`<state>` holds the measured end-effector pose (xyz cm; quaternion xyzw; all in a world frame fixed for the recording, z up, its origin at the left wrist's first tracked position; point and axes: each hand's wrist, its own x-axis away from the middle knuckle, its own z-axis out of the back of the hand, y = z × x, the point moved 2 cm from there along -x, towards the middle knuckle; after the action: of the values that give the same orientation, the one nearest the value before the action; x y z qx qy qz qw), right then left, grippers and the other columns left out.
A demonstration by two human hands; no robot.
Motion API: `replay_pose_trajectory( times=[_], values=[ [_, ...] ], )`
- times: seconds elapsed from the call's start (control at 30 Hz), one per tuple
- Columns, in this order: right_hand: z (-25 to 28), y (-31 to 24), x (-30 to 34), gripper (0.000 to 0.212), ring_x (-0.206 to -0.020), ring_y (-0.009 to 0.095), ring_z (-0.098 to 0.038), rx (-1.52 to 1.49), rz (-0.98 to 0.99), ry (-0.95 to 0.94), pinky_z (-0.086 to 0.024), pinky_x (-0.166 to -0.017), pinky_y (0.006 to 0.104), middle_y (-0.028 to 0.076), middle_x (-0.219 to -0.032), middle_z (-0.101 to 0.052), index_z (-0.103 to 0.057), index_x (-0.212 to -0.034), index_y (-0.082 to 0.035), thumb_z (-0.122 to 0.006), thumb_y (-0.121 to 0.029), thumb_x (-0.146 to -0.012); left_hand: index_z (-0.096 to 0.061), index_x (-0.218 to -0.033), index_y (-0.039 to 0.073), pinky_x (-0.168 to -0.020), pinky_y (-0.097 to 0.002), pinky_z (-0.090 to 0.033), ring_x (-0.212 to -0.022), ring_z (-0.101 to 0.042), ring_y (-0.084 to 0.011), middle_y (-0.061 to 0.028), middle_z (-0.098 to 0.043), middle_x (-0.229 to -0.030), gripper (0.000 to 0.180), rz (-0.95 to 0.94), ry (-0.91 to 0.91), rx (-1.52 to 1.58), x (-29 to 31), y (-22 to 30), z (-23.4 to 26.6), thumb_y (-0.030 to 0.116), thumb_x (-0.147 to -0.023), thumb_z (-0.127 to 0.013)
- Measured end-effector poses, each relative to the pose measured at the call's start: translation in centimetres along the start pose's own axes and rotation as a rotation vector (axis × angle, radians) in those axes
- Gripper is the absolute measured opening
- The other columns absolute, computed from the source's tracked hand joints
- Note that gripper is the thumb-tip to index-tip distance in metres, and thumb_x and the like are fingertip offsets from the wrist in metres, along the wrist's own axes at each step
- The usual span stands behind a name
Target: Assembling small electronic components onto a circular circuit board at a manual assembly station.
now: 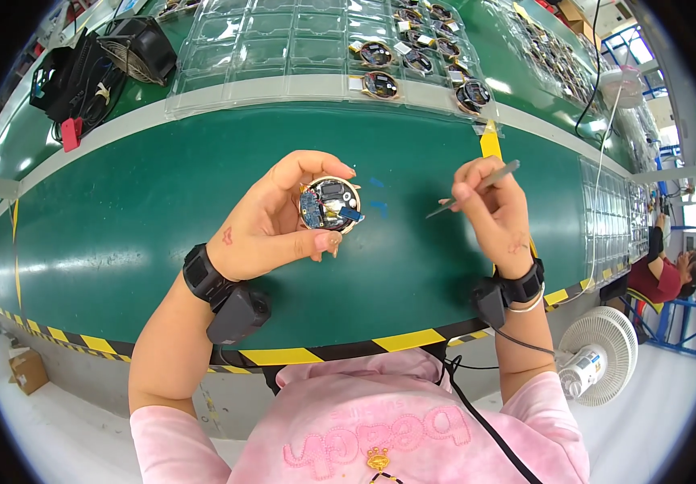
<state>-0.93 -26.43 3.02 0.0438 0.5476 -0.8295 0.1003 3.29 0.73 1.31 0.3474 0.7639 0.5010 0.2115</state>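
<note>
My left hand (271,214) grips a round, open watch body (333,192) by its rim, thumb below and fingers above. Inside it show a dark module, a blue circuit board and a small blue tab. To the right, my right hand (489,206) pinches a slim grey metal tool that looks like tweezers (489,179). The pointed end slants down and left toward the watch body, well apart from it. Small blue pieces (378,194) lie on the green mat between the two hands.
Clear plastic trays (259,56) with several round watch bodies (380,84) stand at the back. A black fan-like device (140,48) and cables sit back left. Yellow-black tape (283,356) marks the near edge. A white fan (598,355) and another person (666,274) are at right.
</note>
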Motion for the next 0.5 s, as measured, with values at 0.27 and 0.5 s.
replay_pose_trajectory(
  times=[0.27, 0.5],
  values=[
    [-1.8, -4.9, -1.7, 0.007, -0.073, 0.014, -0.057, -0.334, 0.247, 0.019, -0.049, -0.063, 0.0253, 0.007, -0.082, -0.063, -0.057, -0.094, -0.002, -0.059, -0.007, -0.091, -0.048, -0.124, 0.005, -0.082, -0.0235, -0.050, -0.094, -0.055, -0.0086, -0.0016, -0.053, -0.108, 0.058, -0.133, 0.026, -0.153, -0.1, -0.5, 0.2, -0.003, -0.074, -0.076],
    [-4.6, -4.9, -1.7, 0.008, -0.065, 0.021, -0.059, 0.109, 0.577, -0.046, -0.048, -0.054, 0.0277, 0.009, -0.080, -0.064, -0.067, -0.089, -0.002, -0.068, -0.006, -0.082, -0.054, -0.117, 0.002, -0.080, -0.0224, -0.049, -0.092, -0.057, -0.0084, -0.0015, -0.057, -0.104, 0.048, -0.034, 0.092, -0.267, -0.4, 0.1, -0.4, 0.001, -0.075, -0.076]
  ],
)
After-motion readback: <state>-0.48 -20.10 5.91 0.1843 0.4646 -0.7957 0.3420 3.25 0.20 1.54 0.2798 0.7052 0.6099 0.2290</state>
